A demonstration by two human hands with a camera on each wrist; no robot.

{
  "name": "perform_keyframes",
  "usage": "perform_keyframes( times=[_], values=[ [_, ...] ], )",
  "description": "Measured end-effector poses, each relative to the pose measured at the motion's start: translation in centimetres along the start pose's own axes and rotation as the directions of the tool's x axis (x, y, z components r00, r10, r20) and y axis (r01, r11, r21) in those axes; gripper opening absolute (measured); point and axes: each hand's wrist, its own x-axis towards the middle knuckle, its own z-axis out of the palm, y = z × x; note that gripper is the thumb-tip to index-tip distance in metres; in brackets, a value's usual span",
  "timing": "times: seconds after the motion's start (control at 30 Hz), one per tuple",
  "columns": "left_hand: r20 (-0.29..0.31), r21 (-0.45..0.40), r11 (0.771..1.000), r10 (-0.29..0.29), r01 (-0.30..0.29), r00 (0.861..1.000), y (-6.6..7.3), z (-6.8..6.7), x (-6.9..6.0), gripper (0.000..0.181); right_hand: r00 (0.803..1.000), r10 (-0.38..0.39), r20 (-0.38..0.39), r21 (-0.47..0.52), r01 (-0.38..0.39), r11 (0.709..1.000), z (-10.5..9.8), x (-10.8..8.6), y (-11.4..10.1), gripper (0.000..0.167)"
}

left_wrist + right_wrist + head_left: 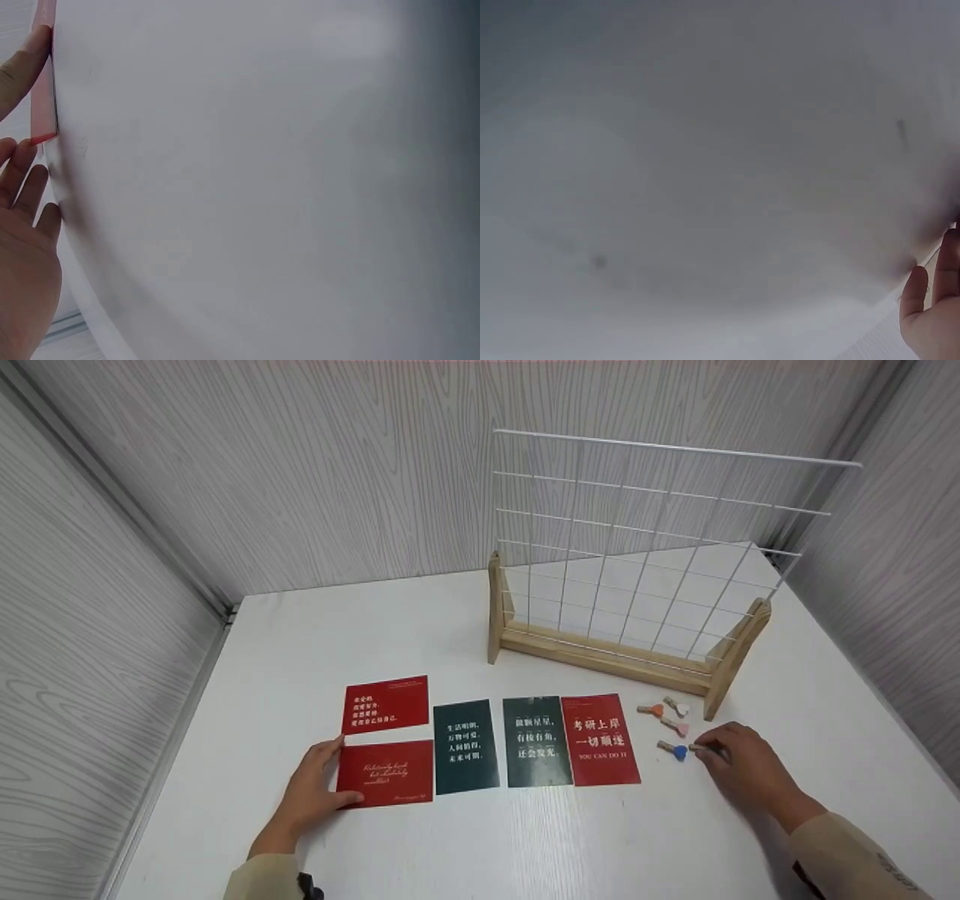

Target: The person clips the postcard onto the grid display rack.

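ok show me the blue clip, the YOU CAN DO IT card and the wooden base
Blue clip [679, 751]: head view, heart shape.
YOU CAN DO IT card [601, 740]: head view, its middle.
Wooden base [604, 661]: head view, the crossbar.

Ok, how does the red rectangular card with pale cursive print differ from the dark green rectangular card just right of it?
In the head view, the red card lies landscape; the green card lies portrait. The left hand touches the red card, not the green card. The red card bears Latin cursive; the green card, Chinese characters. Both are rectangular, with pale print.
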Motion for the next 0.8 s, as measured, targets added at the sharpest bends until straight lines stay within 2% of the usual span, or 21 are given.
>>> perform_keyframes(
  times=[0.23,0.47,0.8],
  values=[
    [-0.034,-0.042,0.999,-0.003,0.001,0.999,0.1,0.1,-0.3,0.1,1.0,0.021,0.008,0.045,-0.021,0.999,-0.1,0.0,-0.1,0.014],
    [-0.064,-0.065,0.998,-0.018,0.014,0.998,0.3,0.1,-0.4,0.095,0.998,0.024,-0.052,0.081,-0.019,0.997,-0.3,-0.3,-0.6,0.014],
    [-0.056,-0.101,0.992,-0.081,0.075,0.995,0.2,-0.3,-0.5,0.081,0.99,0.038,-0.135,0.125,-0.021,0.992,-0.4,-0.2,-1.5,0.014]
  ],
)
